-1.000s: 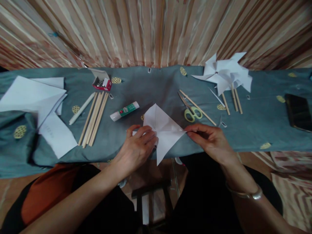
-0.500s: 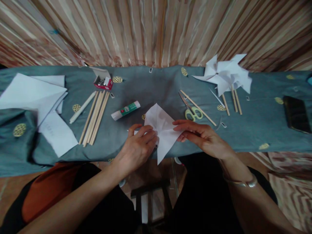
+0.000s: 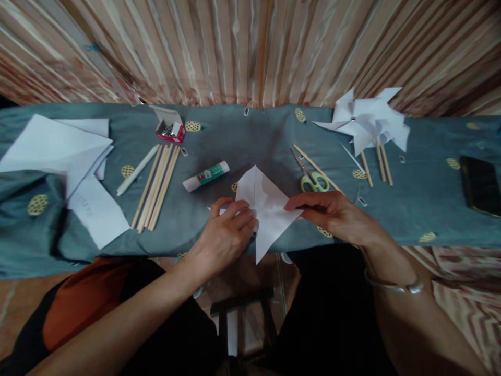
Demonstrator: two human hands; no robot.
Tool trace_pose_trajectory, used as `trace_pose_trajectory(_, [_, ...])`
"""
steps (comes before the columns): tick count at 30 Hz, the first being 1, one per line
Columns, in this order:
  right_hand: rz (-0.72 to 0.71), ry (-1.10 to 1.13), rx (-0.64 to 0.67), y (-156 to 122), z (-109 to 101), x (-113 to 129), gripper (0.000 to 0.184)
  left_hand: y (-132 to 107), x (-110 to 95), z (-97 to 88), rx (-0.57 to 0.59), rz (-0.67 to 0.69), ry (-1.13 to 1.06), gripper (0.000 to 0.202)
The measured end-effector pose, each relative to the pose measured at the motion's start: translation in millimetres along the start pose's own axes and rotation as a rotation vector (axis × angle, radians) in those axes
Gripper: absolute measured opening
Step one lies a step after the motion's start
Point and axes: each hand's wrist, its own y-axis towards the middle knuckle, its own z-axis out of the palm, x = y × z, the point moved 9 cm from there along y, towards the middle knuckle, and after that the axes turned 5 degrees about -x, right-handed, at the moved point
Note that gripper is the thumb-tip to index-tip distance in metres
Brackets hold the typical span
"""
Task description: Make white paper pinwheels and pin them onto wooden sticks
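Note:
A white paper pinwheel (image 3: 268, 201), with no stick visible on it, lies at the table's front edge between my hands. My left hand (image 3: 230, 230) is closed over its left side, fingertips pressed near the centre. Its left blade is mostly hidden under that hand. With thumb and fingers pinched, my right hand (image 3: 324, 211) holds the tip of the right blade. One pointed blade hangs toward me past the table edge. Just beyond the paper lie a glue stick (image 3: 206, 176) and green-handled scissors (image 3: 313, 180).
Several wooden sticks (image 3: 156, 188) lie left, beside a rolled white paper tube (image 3: 136, 171). Behind them stands an open red box (image 3: 171, 128) of small metal pieces. White sheets (image 3: 55, 151) are at far left. Finished pinwheels (image 3: 368, 117) and a dark phone (image 3: 480, 184) lie right.
My right hand has shifted slightly right along the blade and now pinches nearer its tip. The left hand keeps its place on the paper. The whole view has shifted a little.

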Motion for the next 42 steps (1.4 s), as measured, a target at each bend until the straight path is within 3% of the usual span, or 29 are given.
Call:
trace_pose_trajectory(8, [-0.079,0.126,0.057,11.3,6.0,13.0,0.011,-0.2,-0.2,0.9,-0.005,-0.002,-0.023,0.018])
trace_pose_trajectory(14, [-0.017,0.129,0.137,23.5,18.1,11.0,0.017,3.3,-1.7,-5.9,0.075,-0.045,-0.018,0.026])
trace_pose_trajectory(18, [-0.025,0.069,0.146,29.0,32.1,10.3,0.017,3.6,-5.0,-9.0,0.005,0.018,-0.027,0.016])
trace_pose_trajectory(24, [-0.080,-0.062,-0.040,25.3,37.8,4.9,0.017,1.5,-2.1,-1.6,0.004,0.015,-0.012,0.014])
trace_pose_trajectory(32, [-0.159,-0.166,-0.189,9.9,39.8,6.5,0.017,0.0,0.0,-4.5,0.001,-0.021,-0.058,0.015])
trace_pose_trajectory(37, [-0.227,-0.243,-0.229,8.8,40.1,15.9,0.018,-0.3,-0.3,-3.5,0.038,-0.016,-0.064,0.017])
trace_pose_trajectory(42, [-0.275,-0.315,-0.249,8.5,42.4,22.1,0.019,-2.5,0.2,-3.0,0.004,-0.016,-0.067,0.018])
